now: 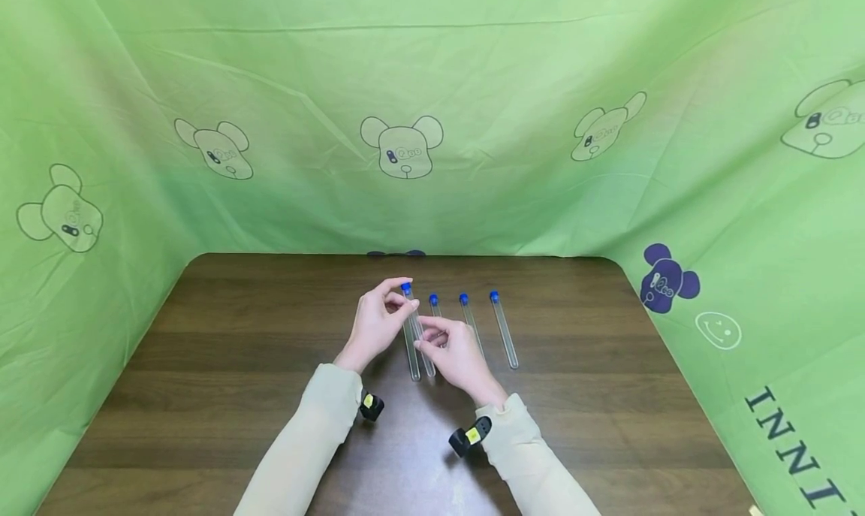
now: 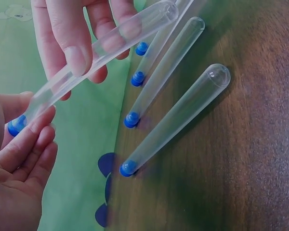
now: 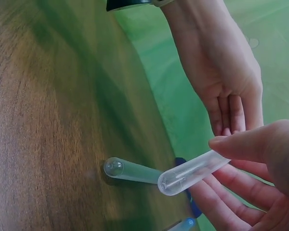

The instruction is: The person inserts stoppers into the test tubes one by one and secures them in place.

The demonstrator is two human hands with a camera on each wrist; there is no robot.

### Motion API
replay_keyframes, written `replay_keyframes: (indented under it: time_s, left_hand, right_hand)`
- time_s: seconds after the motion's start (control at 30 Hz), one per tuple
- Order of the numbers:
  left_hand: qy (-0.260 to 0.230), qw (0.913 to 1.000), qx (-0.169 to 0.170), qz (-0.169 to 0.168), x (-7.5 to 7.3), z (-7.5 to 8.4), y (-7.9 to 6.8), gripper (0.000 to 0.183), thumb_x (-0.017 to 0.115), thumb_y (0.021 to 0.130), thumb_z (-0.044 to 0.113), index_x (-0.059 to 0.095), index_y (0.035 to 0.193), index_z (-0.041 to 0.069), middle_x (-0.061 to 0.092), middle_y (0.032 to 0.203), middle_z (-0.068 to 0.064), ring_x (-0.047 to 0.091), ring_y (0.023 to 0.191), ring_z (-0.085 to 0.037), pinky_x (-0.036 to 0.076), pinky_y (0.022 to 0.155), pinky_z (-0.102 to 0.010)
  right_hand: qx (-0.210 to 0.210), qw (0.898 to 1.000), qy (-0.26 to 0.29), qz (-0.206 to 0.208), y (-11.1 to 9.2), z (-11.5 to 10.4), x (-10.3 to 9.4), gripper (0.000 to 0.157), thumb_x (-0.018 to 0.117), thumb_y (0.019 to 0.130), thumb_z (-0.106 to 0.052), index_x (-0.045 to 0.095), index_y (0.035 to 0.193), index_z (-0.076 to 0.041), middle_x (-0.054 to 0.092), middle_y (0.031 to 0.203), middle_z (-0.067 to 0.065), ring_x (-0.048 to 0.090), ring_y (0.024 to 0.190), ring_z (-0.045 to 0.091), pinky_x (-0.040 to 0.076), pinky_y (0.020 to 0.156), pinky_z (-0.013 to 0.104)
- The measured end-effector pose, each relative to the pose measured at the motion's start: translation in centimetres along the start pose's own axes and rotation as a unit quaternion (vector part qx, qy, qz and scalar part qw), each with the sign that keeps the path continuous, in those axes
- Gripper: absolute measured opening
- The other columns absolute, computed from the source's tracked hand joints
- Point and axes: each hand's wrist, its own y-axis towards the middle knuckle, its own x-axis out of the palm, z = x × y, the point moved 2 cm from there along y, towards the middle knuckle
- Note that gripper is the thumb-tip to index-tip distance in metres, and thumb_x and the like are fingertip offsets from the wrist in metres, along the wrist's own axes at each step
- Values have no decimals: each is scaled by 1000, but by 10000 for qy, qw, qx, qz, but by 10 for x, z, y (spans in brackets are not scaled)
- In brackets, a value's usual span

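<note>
Both hands hold one clear test tube (image 2: 116, 50) with a blue cap, raised above the table. My left hand (image 1: 381, 321) pinches it at the cap end (image 2: 17, 126) between thumb and fingers. Toward the rounded closed end, my right hand (image 1: 462, 357) grips the tube with its thumb on one side and fingers on the other. The inside of the tube looks clear. Below lies another capped tube (image 2: 178, 118), its cap hidden by my left hand in the head view.
More blue-capped tubes lie side by side on the brown wooden table (image 1: 574, 411), the rightmost tube (image 1: 504, 332) beyond my right hand. A green printed cloth (image 1: 405, 65) encloses the table's back and sides. Each wrist wears a small black camera (image 1: 469, 436).
</note>
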Motion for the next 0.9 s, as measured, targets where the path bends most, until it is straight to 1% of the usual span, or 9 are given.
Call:
replay_keyframes:
  time_s: [0.17, 0.27, 0.47, 0.53, 0.63, 0.77, 0.9]
  left_hand:
    - [10, 10000, 5, -43, 1, 1, 2, 37, 77, 92, 11, 68, 127, 8, 73, 81, 3, 67, 76, -14, 54, 72, -31]
    - [30, 10000, 64, -36, 1, 1, 3, 38, 78, 92, 12, 67, 128, 9, 73, 81, 4, 67, 76, -13, 54, 72, -32]
    - [35, 9995, 301, 5, 1, 3, 6, 41, 78, 92, 15, 66, 131, 11, 74, 85, 1, 69, 80, -16, 57, 77, -44]
    - [-1, 9995, 329, -12, 1, 4, 6, 43, 78, 92, 16, 65, 133, 12, 75, 89, -1, 70, 82, -17, 57, 79, -47]
    - [-75, 9996, 276, -25, 1, 4, 6, 48, 78, 93, 19, 61, 137, 12, 76, 98, -4, 71, 89, -20, 57, 82, -46]
    - [-78, 9998, 162, 17, -2, 3, 6, 51, 77, 94, 23, 59, 140, 13, 74, 113, -9, 71, 100, -23, 55, 90, -43]
    - [-4, 10000, 96, 8, -4, 2, 5, 50, 75, 95, 27, 60, 140, 13, 71, 122, -10, 68, 110, -24, 52, 96, -40]
  right_hand:
    - [-26, 10000, -14, 37, 1, 1, -2, 38, 82, 83, 1, 73, 120, 0, 71, 82, -1, 69, 71, 12, 58, 69, 29]
    - [-51, 10000, 10, 28, 2, -1, -3, 38, 82, 84, 0, 73, 121, 0, 71, 83, 0, 69, 72, 14, 59, 70, 30]
    - [-121, 9999, 27, 65, 5, -4, -10, 37, 81, 84, 0, 73, 121, -2, 72, 85, 1, 70, 72, 15, 59, 69, 32]
    - [-146, 9999, 14, 86, 6, -4, -12, 37, 80, 85, -1, 73, 120, -2, 72, 85, 1, 70, 72, 14, 59, 68, 32]
    - [-127, 9998, -1, 142, 7, -3, -17, 37, 80, 85, -1, 72, 121, -1, 73, 86, 2, 70, 72, 15, 59, 69, 33]
    - [-15, 9995, 5, 302, 7, -1, -25, 38, 80, 84, 1, 72, 121, 0, 74, 87, 4, 71, 73, 19, 59, 71, 36]
    - [78, 9990, -23, 433, 8, 3, -34, 39, 80, 84, 1, 71, 122, 1, 73, 88, 6, 71, 75, 21, 59, 72, 36]
